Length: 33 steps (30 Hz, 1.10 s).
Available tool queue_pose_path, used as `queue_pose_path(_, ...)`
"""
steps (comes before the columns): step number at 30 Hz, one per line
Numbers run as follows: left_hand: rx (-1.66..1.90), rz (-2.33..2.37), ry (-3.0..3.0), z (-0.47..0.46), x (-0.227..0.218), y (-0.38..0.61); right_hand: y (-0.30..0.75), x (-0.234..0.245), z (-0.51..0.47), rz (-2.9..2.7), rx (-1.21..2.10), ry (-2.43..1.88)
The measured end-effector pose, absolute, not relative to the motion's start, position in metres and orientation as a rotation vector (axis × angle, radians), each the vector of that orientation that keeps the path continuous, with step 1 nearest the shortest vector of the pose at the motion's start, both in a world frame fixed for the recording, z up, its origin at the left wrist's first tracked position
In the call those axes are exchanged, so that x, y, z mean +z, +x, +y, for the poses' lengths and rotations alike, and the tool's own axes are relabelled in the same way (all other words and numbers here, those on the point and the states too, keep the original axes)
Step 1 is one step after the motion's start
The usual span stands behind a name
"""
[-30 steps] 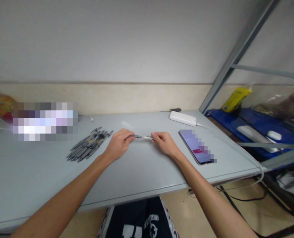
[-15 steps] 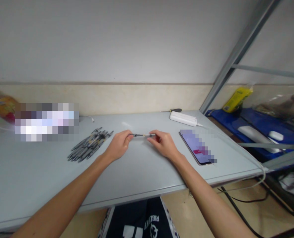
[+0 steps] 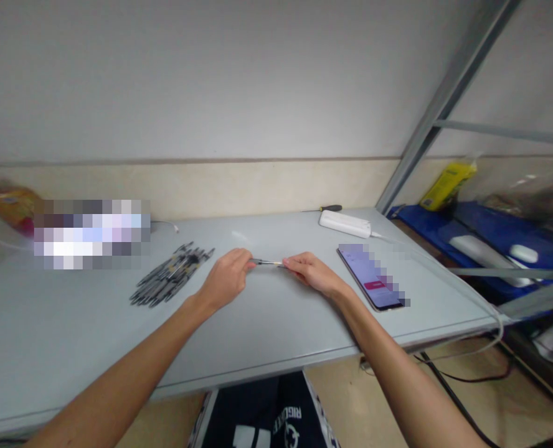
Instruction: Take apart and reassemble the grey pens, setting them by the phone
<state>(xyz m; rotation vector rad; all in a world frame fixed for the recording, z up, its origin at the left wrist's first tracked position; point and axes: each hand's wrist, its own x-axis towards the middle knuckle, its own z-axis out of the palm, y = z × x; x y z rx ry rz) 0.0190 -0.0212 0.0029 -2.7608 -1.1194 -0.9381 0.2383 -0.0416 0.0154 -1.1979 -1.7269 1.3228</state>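
A thin grey pen (image 3: 267, 262) lies level between my two hands, just above the pale grey table (image 3: 258, 323). My left hand (image 3: 227, 279) is closed in a pinch on its left end. My right hand (image 3: 314, 274) pinches the right end with fingers pressed together. A heap of several similar dark pens (image 3: 171, 274) rests on the table to the left of my left hand.
A phone (image 3: 370, 277) with a lit screen lies right of my right hand. A white power adapter (image 3: 344, 223) and a small screwdriver (image 3: 327, 208) sit at the back edge. A metal rack with blue shelf (image 3: 467, 230) stands at right. Cables hang off the table's right corner.
My hands have drawn slightly closer together on the pen, and my right fingers have slid to a flatter pinch at its end. The pen stays level.
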Motion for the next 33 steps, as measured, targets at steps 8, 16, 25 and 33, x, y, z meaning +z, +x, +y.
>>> queue_pose_path(8, -0.857, -0.963, -2.609, -0.027, 0.009, 0.021, 0.245, 0.020, -0.042, -1.586, 1.643, -1.127)
queue_pose_path(16, -0.790, -0.882, -2.488, -0.032, 0.015, 0.022, 0.250, 0.019, -0.039, -1.526, 1.799, -1.051)
queue_pose_path(25, -0.836, -0.892, -2.555, -0.030, 0.011, 0.023, 0.243, 0.018, -0.041, -1.312, 1.619, -1.015)
queue_pose_path(33, -0.765, -0.970, -2.925, -0.030, 0.007, 0.023, 0.229, 0.013, -0.040, -1.310, 1.092, -1.020)
